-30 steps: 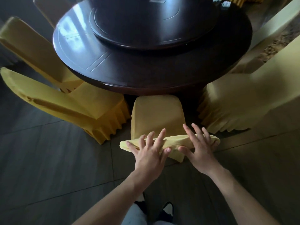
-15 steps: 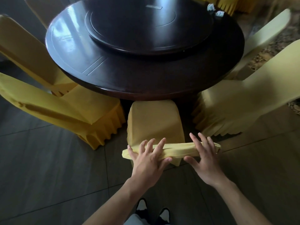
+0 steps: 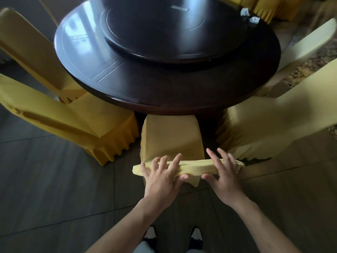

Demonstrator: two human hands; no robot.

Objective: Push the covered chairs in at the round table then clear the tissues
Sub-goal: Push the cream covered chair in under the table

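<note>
Tabletop: round, dark glossy wood, raised turntable at its middle. Window light reflects off the left side.

Chair: nearest the person, gold fabric cover, seat front tucked under the tabletop edge, backrest top running crosswise just below frame centre. Cover smooth on the seat, bunched along the top rail. A corner of cloth hangs down between the thumbs.

Left chairs: two gold-covered, pleated skirts, angled toward the table, seats only partly under it. Right chairs: paler cover, blurred, also angled.

Left hand: fingers spread, fairly straight, lying over the backrest top, thumb against its near side. Not clenched.

Right hand: same pose, fingers splayed across the rail, thumb on the near side. The two thumbs are near each other, apart.

Tissues: two crumpled pale wads at the tabletop's far right rim, close together.

Shoes: toes on grey floor tiles below.
</note>
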